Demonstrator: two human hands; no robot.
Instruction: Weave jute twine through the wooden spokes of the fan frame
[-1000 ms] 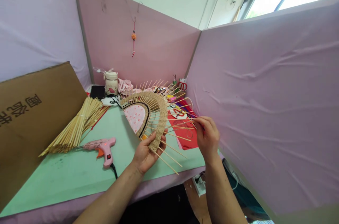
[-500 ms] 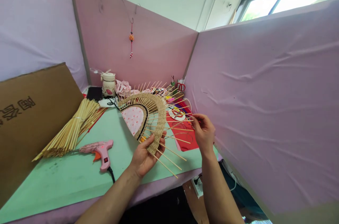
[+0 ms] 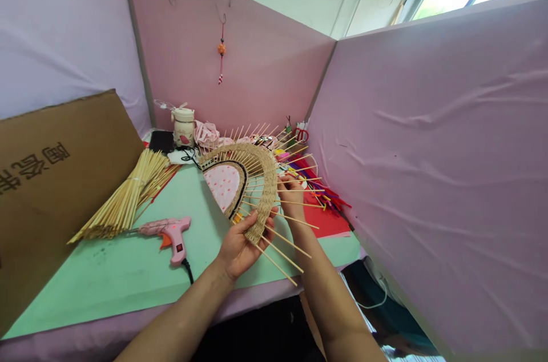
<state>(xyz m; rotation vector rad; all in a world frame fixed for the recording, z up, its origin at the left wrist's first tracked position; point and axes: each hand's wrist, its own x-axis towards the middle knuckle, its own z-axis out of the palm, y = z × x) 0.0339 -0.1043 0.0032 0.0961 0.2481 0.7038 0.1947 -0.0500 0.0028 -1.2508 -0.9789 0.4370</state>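
My left hand (image 3: 240,248) grips the lower end of a half-round woven straw fan (image 3: 269,179), thumb on its front and fingertips coming round the outer edge. Thin wooden sticks (image 3: 295,217) radiate through and beyond the straw band. At the fan's inner part is a pink dotted panel (image 3: 223,184) bordered by straw and a black line. My right hand (image 3: 293,197) is closed, its fingers pinched together at the band's outer right edge, behind some of the sticks. What those fingers hold, if anything, is too small to make out.
A pink glue gun (image 3: 173,234) with a black cord lies on the green tabletop (image 3: 128,282). Left of it are a tied bundle of sticks (image 3: 128,196) and a cardboard sheet (image 3: 64,179). Behind stands a white jar (image 3: 184,127); red sheets (image 3: 329,218) and coloured pipe cleaners (image 3: 331,193) lie right.
My right hand has moved left, from the outer stick tips to the woven band's edge. My left hand keeps its grip on the fan. The whole view has shifted slightly.
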